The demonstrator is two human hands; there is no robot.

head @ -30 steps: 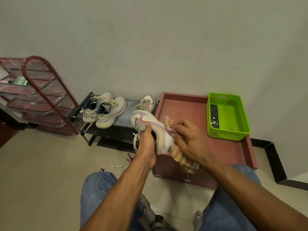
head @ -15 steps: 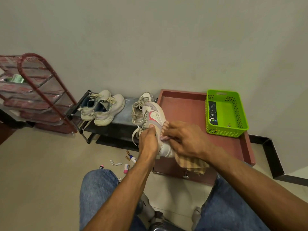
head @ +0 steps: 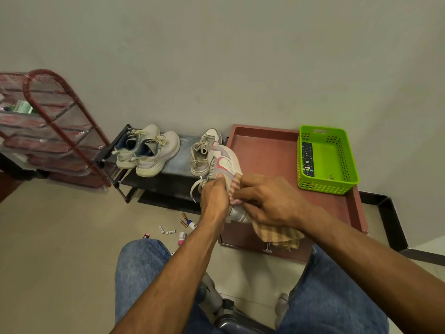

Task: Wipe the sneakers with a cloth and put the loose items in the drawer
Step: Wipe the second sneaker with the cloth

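- Low black rack [head: 168, 182], at 10 o'clock: three sneakers [head: 147, 153].
- Red cabinet [head: 272, 155], 1 o'clock: green basket [head: 325, 186].
- Floor [head: 60, 237]: batteries [head: 166, 230], small tubes [head: 181, 238], at 9 o'clock.

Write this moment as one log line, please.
step: wiping | left hand: holds white-and-pink sneaker | right hand: presses striped cloth on it | batteries, small tubes: on floor

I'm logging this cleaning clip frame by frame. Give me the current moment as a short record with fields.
left hand: grips the held sneaker
right hand: presses the striped cloth on that sneaker
shoe rack: beige pair, plus one single sneaker
floor: loose batteries and small tubes, not yet picked up
green basket: holds a remote control
drawer: closed
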